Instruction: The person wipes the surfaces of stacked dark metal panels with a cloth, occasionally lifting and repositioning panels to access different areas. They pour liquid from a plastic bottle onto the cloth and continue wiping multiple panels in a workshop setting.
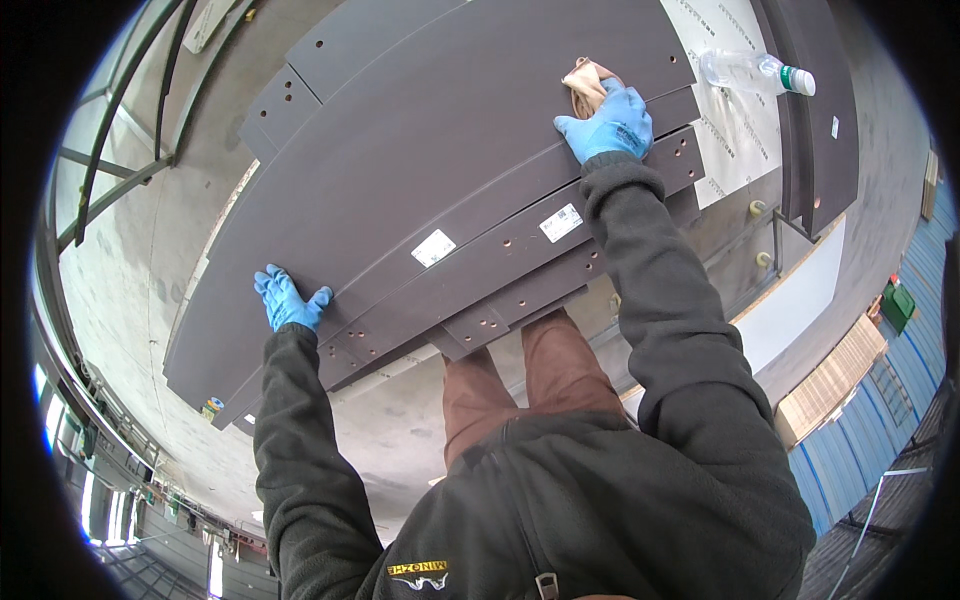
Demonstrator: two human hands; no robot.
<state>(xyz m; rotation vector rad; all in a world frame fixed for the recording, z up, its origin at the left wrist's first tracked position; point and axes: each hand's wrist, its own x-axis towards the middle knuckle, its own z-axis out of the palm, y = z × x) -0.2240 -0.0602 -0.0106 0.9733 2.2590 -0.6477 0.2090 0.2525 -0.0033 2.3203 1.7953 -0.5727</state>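
Observation:
Blue gloves cover both of my hands. My right hand is closed on a crumpled tan cloth, pressing it against a large dark grey-brown panel. Farther left, my left hand lies on the same panel, its thumb spread from its fingers and nothing in it. Nearer my body are narrower dark boards with drilled holes, one bearing a white label; another white label sits by the panel's near edge.
A clear plastic bottle with a green-banded white cap lies on white printed sheeting at the right. Beyond it stand more dark boards. A metal frame rises at the far left. My legs are close to the boards' near edge.

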